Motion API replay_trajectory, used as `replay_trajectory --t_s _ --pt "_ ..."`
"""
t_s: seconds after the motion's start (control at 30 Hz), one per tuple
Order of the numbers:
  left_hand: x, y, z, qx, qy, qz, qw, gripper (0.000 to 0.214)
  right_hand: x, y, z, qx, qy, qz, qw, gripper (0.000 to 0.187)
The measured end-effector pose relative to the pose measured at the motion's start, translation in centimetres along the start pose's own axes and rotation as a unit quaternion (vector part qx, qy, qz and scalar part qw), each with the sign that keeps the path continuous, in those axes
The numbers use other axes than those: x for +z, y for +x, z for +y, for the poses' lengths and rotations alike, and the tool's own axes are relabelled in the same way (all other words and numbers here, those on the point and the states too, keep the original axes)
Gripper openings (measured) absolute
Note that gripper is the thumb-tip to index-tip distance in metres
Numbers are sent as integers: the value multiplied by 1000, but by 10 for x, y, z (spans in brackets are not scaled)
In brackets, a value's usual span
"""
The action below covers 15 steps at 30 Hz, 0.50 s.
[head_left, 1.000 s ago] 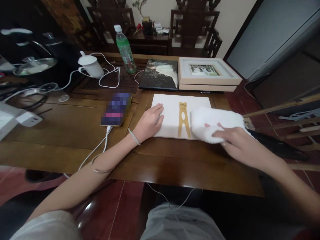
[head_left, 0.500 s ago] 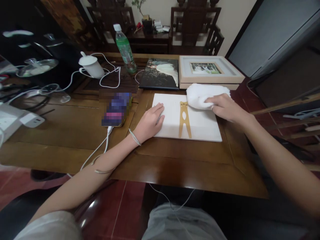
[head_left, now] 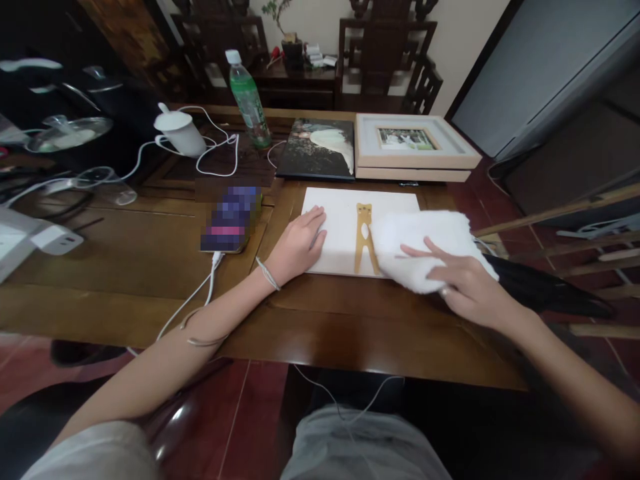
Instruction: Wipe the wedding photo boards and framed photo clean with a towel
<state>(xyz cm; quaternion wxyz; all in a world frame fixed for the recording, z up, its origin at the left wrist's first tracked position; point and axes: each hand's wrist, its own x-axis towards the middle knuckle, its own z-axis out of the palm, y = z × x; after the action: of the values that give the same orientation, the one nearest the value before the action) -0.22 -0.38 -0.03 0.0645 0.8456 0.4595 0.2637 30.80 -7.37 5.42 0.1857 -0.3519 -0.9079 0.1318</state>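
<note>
A white rectangular panel (head_left: 337,223) lies flat on the wooden table, with a gold-brown, forked flat piece (head_left: 363,230) upright along its middle. My left hand (head_left: 300,243) rests on the panel's left edge, fingers stretched out and holding nothing. Over the panel's right part, a fluffy white cloth (head_left: 415,230) is spread, reaching past its right and front edges. My right hand (head_left: 465,283) grips the cloth from the right, with some fingers extended along its top. The cloth hides the panel's right side and touches or overlaps the forked piece's edge.
Behind the panel lie a dark photo panel (head_left: 320,147) and pale framed pictures (head_left: 415,167), stacked. To the left are a charging phone (head_left: 230,220), a green-labelled bottle (head_left: 249,100), a lidded white cup (head_left: 180,132), cables and a power strip (head_left: 30,240).
My right hand has drawn the white cloth from the panel's back right corner toward me, and the cloth has spread wider. My left hand has stayed on the panel's left edge.
</note>
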Motion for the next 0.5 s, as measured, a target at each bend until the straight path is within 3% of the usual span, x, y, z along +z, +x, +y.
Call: replay_trajectory --t_s 0.1,0.2,0.5 --pt "0 0 1 -2 1 -2 1000 38 -6 -18 -18 -30 29 -40 998 32" --pt "0 0 0 -2 0 -1 1000 39 -11 -16 -17 -7 47 -64 997 32" --pt "-1 1 0 0 -15 2 1000 38 -11 60 58 113 16 10 993 13"
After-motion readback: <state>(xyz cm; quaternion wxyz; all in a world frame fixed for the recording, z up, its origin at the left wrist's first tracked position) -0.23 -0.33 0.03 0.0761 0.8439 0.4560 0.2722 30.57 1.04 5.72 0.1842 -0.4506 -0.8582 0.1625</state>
